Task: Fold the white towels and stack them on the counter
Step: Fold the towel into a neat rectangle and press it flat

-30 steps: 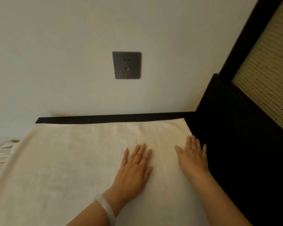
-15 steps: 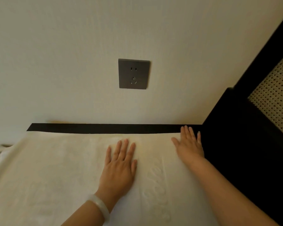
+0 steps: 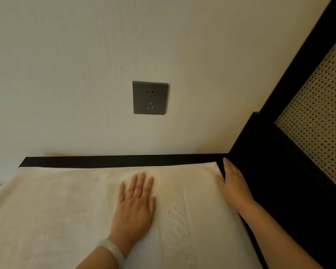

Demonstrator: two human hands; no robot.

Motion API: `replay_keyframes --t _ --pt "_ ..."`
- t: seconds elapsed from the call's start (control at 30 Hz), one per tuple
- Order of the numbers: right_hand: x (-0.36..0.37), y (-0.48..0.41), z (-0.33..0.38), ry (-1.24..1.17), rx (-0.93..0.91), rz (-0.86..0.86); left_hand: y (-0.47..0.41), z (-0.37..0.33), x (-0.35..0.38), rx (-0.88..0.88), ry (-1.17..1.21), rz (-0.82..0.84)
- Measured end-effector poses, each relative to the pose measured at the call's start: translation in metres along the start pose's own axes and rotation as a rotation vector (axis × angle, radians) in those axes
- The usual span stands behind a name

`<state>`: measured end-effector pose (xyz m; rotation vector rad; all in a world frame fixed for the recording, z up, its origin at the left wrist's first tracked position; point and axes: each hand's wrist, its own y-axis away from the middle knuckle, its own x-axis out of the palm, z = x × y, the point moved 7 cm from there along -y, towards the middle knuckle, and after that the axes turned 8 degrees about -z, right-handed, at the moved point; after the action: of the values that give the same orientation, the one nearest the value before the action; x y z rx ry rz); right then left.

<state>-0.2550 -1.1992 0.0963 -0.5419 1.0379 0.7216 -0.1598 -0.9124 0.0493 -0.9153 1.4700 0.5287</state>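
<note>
White towel [image 3: 56,210], left hand [image 3: 134,202] flat, right hand [image 3: 234,183] at edge

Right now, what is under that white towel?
A black counter shows only as a strip beyond the white towel; the rest is covered. The left hand lies flat on top, the right hand at its edge.

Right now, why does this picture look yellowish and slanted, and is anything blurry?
Head view: dim warm light tints the white towel and the wall cream, with no glare; the wide lens slants the black frame at right, whose surface is too dark for detail. The socket is crisp; the towel's raised lettering is soft.
</note>
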Motion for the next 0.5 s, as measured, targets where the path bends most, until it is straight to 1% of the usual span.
replay_keyframes --t 0.07,0.1,0.2,0.27,0.43,0.5 --pt "-0.012 0.026 -0.011 -0.022 0.097 -0.066 0.000 0.001 0.002 0.009 0.010 0.000" --pt "-0.015 0.039 -0.018 0.018 0.154 -0.048 0.000 0.001 0.002 0.009 0.020 0.004" --pt "-0.012 0.072 -0.039 0.135 0.326 0.131 0.000 -0.001 -0.003 0.004 0.058 0.004" --pt "-0.011 0.088 -0.042 0.122 0.394 0.211 0.000 -0.003 -0.006 0.013 0.072 0.015" --pt "-0.012 0.107 -0.047 -0.076 0.506 0.266 0.002 -0.004 -0.010 0.003 0.078 0.079" --pt "-0.016 0.113 -0.050 -0.246 0.532 0.313 0.009 -0.004 -0.013 -0.007 0.101 0.120"
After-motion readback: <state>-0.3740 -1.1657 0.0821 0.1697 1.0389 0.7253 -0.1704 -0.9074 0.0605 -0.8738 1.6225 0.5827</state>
